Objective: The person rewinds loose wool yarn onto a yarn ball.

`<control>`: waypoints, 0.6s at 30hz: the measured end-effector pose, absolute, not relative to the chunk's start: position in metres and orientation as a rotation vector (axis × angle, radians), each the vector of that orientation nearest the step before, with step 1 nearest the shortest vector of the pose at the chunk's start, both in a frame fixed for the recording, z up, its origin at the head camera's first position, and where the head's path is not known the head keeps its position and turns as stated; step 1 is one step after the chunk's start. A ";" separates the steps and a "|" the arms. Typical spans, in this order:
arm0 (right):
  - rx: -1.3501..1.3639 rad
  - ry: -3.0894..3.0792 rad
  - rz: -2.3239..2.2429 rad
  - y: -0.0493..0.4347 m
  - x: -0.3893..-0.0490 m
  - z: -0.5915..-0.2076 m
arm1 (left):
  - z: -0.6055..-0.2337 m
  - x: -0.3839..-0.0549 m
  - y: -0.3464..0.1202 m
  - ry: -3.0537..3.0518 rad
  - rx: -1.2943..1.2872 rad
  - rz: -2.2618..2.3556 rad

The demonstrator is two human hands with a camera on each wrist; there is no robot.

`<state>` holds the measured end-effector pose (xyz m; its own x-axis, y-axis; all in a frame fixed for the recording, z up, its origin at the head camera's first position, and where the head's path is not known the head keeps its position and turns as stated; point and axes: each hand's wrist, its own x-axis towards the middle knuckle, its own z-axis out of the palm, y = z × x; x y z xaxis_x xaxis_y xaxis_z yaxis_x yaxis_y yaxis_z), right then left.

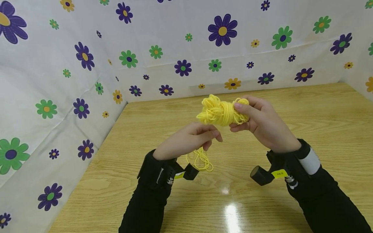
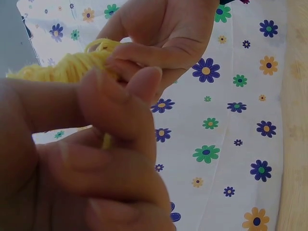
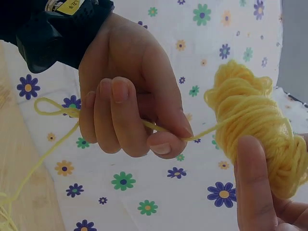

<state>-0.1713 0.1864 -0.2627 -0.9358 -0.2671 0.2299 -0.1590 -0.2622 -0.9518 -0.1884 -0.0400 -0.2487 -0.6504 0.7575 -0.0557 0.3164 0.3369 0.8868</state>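
Observation:
A bundle of yellow yarn [image 1: 222,112] is held up over the table by my right hand [image 1: 262,121], thumb on the near side and fingers behind. My left hand [image 1: 193,139] is just left of and below it. In the right wrist view, the left hand [image 3: 127,91] pinches the yarn strand [image 3: 207,132] between thumb and index finger, and the strand runs from the wound bundle [image 3: 255,125] through the curled fingers. A small loop sticks out behind them. Loose yarn [image 1: 201,160] lies on the table beneath the left hand.
The wooden table [image 1: 116,191] spreads below both hands. A white flower-print cloth [image 1: 163,35] stands at the back and along the left side. Each wrist wears a black strap with a small camera, the left camera [image 1: 190,171] near the loose yarn.

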 end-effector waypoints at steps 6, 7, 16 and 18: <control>-0.611 1.911 -2.292 0.188 -0.171 -0.265 | -0.250 -0.189 -0.042 2.188 0.861 1.263; -0.626 1.913 -2.274 0.188 -0.171 -0.265 | -0.250 -0.189 -0.042 2.193 0.828 1.263; -0.780 1.914 -2.107 0.191 -0.171 -0.267 | -0.247 -0.188 -0.045 2.146 0.771 1.364; -0.805 1.934 -2.059 0.192 -0.170 -0.266 | -0.247 -0.188 -0.045 2.118 0.768 1.389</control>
<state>-0.1705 0.1915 -0.2664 -0.8304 -0.4993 0.2471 -0.2152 -0.1215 -0.9690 -0.1880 -0.0450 -0.2470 -0.7219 0.6856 -0.0936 0.1873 0.3239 0.9274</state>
